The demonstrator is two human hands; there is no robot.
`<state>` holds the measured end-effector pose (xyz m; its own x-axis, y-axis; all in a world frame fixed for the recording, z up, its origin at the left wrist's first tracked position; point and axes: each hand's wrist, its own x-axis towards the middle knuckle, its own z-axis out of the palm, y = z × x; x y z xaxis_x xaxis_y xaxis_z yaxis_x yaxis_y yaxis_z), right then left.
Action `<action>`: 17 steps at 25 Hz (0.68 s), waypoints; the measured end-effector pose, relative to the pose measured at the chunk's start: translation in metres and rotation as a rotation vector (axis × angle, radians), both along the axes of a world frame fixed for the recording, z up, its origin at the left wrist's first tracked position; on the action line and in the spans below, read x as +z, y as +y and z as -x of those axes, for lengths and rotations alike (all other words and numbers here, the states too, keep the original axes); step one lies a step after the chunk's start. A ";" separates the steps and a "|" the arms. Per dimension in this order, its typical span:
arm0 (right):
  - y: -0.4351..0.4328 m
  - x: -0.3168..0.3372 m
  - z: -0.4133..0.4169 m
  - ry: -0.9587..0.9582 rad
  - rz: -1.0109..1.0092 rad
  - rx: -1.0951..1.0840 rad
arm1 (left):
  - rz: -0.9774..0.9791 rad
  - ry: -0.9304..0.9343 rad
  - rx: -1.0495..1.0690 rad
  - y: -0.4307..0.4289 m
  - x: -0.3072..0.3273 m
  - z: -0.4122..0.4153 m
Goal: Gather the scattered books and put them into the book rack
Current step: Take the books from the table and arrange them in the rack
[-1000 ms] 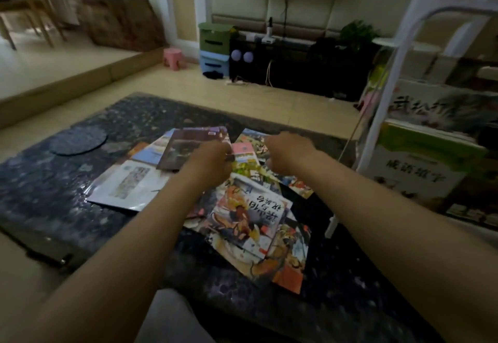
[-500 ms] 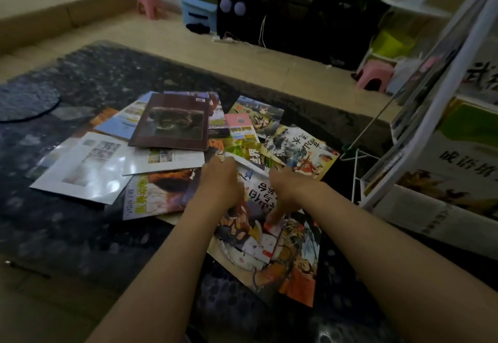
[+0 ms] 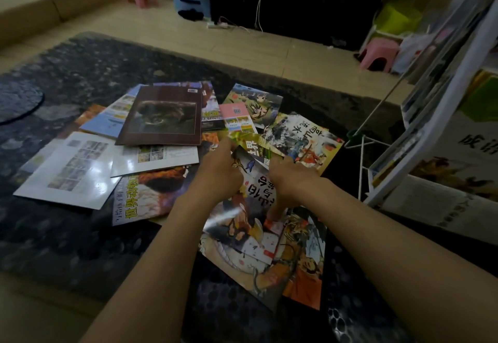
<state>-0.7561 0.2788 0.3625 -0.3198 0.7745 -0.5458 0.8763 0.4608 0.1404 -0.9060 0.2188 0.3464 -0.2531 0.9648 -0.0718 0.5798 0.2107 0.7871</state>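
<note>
— Fingers (image 3: 229,145) first: how did those of the left hand (image 3: 219,178) lie?

— Curled round the far left corner of a dark glossy picture book (image 3: 256,200), pinching it. The right hand (image 3: 293,178) gripped the same book at its right edge, with the thumb laid on the cover and the other fingers bent past the edge. The book's far end seemed lifted off the heap.

— What lay nearest?

— An orange tiger-painted book (image 3: 301,262) was flat beneath the held one, near the front edge of the dark mottled table (image 3: 80,68).

— And past the hands?

— Loose, overlapping books: a yellow-lettered animal book (image 3: 145,197), a white glossy booklet (image 3: 67,170), a brown hard-looking cover (image 3: 164,116), a small pink booklet (image 3: 237,116) and an ink-painting book (image 3: 301,138). None was stacked or squared up.

— So how far along was the job?

— Early, I judged. The white-framed book rack (image 3: 420,151) stood at the right, just beside the table. It held some books, among them a green-and-white one (image 3: 479,116). But only one book was in hand, and the whole spread had yet to be gathered and carried across.

— Anything farther off?

— A pink plastic stool (image 3: 380,54) on the floor.
</note>
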 end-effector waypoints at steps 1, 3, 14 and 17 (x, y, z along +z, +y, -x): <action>-0.001 -0.001 -0.001 0.006 -0.002 0.002 | -0.005 -0.012 0.000 0.000 -0.001 0.000; -0.002 -0.001 -0.003 0.031 -0.006 0.005 | -0.028 -0.063 0.010 0.000 0.000 0.001; 0.004 0.014 -0.024 0.466 -0.090 -0.054 | -0.223 -0.231 0.189 -0.004 0.011 0.009; 0.007 0.023 -0.021 0.780 -0.125 -0.206 | -0.281 -0.424 0.240 -0.006 0.014 0.012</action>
